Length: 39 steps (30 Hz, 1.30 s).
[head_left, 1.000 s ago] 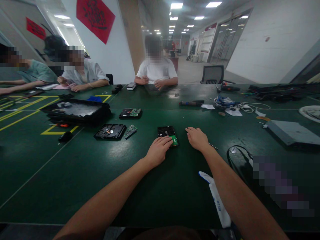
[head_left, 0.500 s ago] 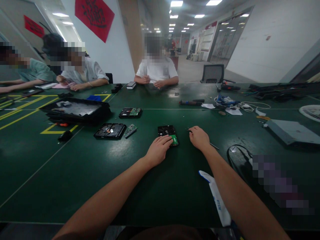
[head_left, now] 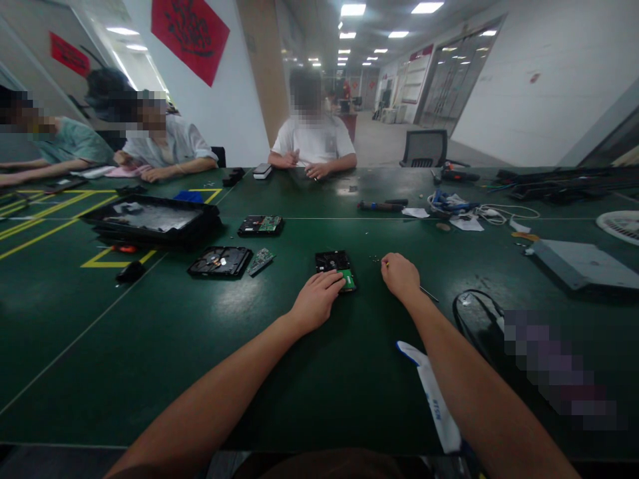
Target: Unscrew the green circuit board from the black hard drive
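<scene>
A black hard drive (head_left: 333, 259) with a green circuit board (head_left: 348, 278) lies in front of me. Across its near left part rests my left hand (head_left: 315, 298), fingers stretched out flat on top; the thumb is hard to make out. To the right of the drive, my right hand (head_left: 400, 274) is closed around a thin screwdriver (head_left: 429, 293). Its metal shaft sticks out behind the wrist, and a bit of yellow shows at the fingertips. Several tiny screws (head_left: 374, 258) lie on the table just left of these fingers.
Left are an opened hard drive (head_left: 219, 261), a loose circuit board (head_left: 261, 261), another drive (head_left: 260, 225) and a black tray (head_left: 150, 219). Right are a grey metal box (head_left: 589, 263), cables (head_left: 499, 213) and a white-blue strip (head_left: 434, 392). Several people sit across the table (head_left: 150, 372).
My right hand has drawn slightly right, away from the screws, which now show more plainly. My left hand stays on the hard drive.
</scene>
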{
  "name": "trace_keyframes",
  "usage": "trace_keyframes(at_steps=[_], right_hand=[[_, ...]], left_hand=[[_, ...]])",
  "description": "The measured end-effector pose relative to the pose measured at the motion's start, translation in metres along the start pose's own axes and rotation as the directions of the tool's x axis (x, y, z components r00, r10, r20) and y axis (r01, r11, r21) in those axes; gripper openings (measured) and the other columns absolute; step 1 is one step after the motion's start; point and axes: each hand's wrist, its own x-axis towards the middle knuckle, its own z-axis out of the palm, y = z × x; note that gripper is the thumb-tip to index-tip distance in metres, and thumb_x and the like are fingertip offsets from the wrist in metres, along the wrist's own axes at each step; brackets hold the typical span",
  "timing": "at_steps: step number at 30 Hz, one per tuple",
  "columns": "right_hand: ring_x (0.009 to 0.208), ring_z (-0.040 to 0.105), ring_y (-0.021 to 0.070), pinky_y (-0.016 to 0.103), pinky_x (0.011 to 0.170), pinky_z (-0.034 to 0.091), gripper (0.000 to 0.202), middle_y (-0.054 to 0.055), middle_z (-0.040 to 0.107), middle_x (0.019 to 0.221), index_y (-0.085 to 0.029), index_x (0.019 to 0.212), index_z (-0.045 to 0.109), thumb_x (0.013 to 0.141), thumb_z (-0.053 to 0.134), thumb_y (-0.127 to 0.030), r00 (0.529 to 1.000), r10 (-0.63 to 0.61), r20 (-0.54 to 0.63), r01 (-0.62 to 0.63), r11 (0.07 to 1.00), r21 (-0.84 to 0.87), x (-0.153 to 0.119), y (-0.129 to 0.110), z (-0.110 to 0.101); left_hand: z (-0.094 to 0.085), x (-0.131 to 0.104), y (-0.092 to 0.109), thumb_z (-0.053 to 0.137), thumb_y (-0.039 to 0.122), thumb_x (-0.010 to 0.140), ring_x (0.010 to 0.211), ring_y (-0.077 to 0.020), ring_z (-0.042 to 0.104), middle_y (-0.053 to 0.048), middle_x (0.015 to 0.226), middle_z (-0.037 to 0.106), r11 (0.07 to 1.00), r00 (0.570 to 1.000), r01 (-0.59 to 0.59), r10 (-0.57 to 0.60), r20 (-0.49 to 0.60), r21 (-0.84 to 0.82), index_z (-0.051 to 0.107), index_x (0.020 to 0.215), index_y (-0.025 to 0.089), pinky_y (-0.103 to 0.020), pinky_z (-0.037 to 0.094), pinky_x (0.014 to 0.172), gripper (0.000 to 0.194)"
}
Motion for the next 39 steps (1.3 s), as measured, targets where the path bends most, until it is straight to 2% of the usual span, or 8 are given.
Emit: trace_keyframes(at_steps=[6, 11, 15, 20, 31, 39], right_hand=[[0.090, 0.068, 0.0264, 0.037, 0.077, 0.052, 0.021, 0.014, 0.072, 0.102, -0.017, 0.108, 0.069, 0.101, 0.052, -0.027, 1.000, 0.014, -0.004, -0.014, 1.000, -0.020, 0.000, -0.001, -0.003], [0.094, 0.068, 0.0251, 0.036, 0.076, 0.052, 0.026, 0.013, 0.070, 0.116, -0.020, 0.123, 0.064, 0.101, 0.053, -0.026, 1.000, -0.009, -0.017, 0.009, 1.000, -0.019, -0.001, -0.005, -0.001], [0.097, 0.068, 0.0239, 0.035, 0.079, 0.052, 0.027, 0.012, 0.069, 0.121, -0.022, 0.120, 0.068, 0.105, 0.048, -0.033, 1.000, -0.025, -0.008, 0.024, 0.999, -0.030, 0.000, -0.005, 0.000], [0.100, 0.068, 0.0260, 0.037, 0.081, 0.051, 0.033, 0.012, 0.068, 0.126, -0.022, 0.125, 0.068, 0.106, 0.042, -0.029, 1.000, 0.008, -0.012, -0.009, 0.998, -0.056, 0.000, 0.002, -0.001], [0.093, 0.065, 0.0220, 0.032, 0.073, 0.048, 0.027, 0.012, 0.067, 0.115, -0.020, 0.111, 0.071, 0.103, 0.048, -0.031, 1.000, -0.008, 0.026, 0.009, 0.998, -0.055, -0.001, 0.000, -0.003], [0.091, 0.064, 0.0229, 0.033, 0.073, 0.048, 0.026, 0.012, 0.065, 0.114, -0.020, 0.106, 0.069, 0.104, 0.047, -0.034, 0.999, 0.011, 0.043, -0.008, 0.999, -0.052, -0.001, -0.003, -0.002]], left_hand=[[-0.001, 0.000, 0.001, 0.051, 0.015, 0.100, 0.145, -0.0277, 0.049, -0.010, 0.153, 0.056, 1.000, 1.000, -0.002, 0.002, -0.009, -0.003, 0.054, 0.146, 0.022, -0.052, 0.042, 0.119, 0.047], [0.000, 0.000, 0.000, 0.052, 0.015, 0.099, 0.145, -0.0284, 0.049, -0.010, 0.153, 0.056, 1.000, 1.000, -0.001, 0.001, -0.009, 0.005, 0.054, 0.146, 0.023, -0.052, 0.042, 0.119, 0.048], [0.000, 0.000, 0.001, 0.052, 0.014, 0.099, 0.145, -0.0288, 0.049, -0.010, 0.154, 0.056, 1.000, 1.000, 0.004, -0.004, 0.005, 0.007, 0.054, 0.146, 0.021, -0.052, 0.042, 0.119, 0.048], [-0.002, 0.000, 0.002, 0.049, 0.016, 0.102, 0.145, -0.0286, 0.049, -0.011, 0.154, 0.056, 1.000, 1.000, 0.005, -0.005, 0.013, 0.009, 0.055, 0.145, 0.019, -0.051, 0.042, 0.119, 0.044], [-0.001, 0.000, 0.001, 0.051, 0.016, 0.101, 0.146, -0.0280, 0.048, -0.010, 0.155, 0.055, 1.000, 1.000, 0.012, -0.012, 0.012, 0.006, 0.055, 0.146, 0.021, -0.051, 0.041, 0.119, 0.046], [-0.001, 0.000, 0.001, 0.053, 0.014, 0.099, 0.146, -0.0285, 0.048, -0.010, 0.154, 0.055, 1.000, 1.000, 0.003, -0.004, 0.013, 0.012, 0.054, 0.147, 0.020, -0.051, 0.041, 0.119, 0.049]])
